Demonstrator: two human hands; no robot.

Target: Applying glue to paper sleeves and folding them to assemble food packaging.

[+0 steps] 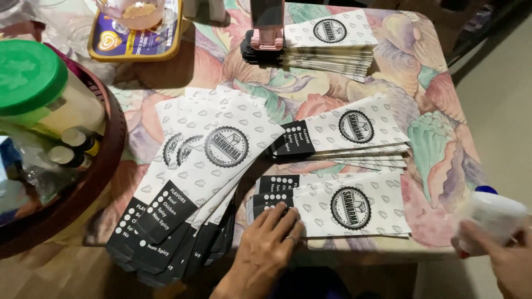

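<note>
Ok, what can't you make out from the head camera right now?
- Right hand: cut off by the frame's right and bottom edges, blurred; its grip on the white bottle is unclear.
- Bottle's cap: mostly hidden behind the bottle body.
- Lower sleeves of the fanned pile: covered by the ones on top.
- Sleeve stack under the left hand: its near corner is covered by the fingers.
- Green-lidded jar: cut off at the left edge.

A floral-patterned table (388, 72) is filling the view; pale floor (499, 111) is showing at three o'clock, wooden floor (50, 271) at eight.
</note>
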